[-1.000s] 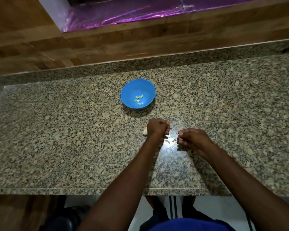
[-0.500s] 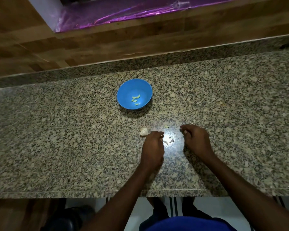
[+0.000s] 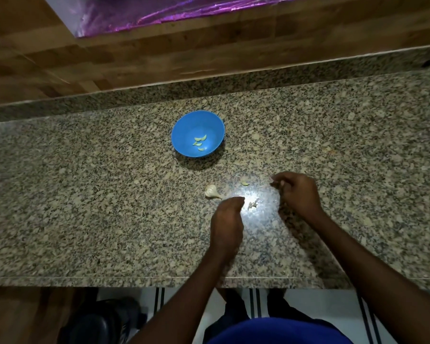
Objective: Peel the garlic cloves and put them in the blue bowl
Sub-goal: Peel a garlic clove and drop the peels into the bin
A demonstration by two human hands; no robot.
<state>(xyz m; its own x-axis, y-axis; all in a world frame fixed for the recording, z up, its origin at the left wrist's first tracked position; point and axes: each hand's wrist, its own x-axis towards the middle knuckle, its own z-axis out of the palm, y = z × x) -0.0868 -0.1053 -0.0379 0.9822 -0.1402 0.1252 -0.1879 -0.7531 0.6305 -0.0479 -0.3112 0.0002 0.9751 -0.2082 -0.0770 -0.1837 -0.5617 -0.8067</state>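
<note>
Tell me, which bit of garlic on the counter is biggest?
The garlic head, left of the left hand: a whole white bulb with a stem, unlike the small loose clove and peel scraps.

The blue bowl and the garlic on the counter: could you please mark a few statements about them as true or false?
1. The blue bowl holds a few peeled cloves. True.
2. The garlic bulb lies inside the bowl. False: it lies on the granite counter, nearer the person than the bowl.
3. The left hand is over the counter just right of the bulb. True.
4. The right hand rests on the bowl's rim. False: it is well apart from the bowl, over the counter.
5. Scraps of peel lie between the hands. True.
</note>
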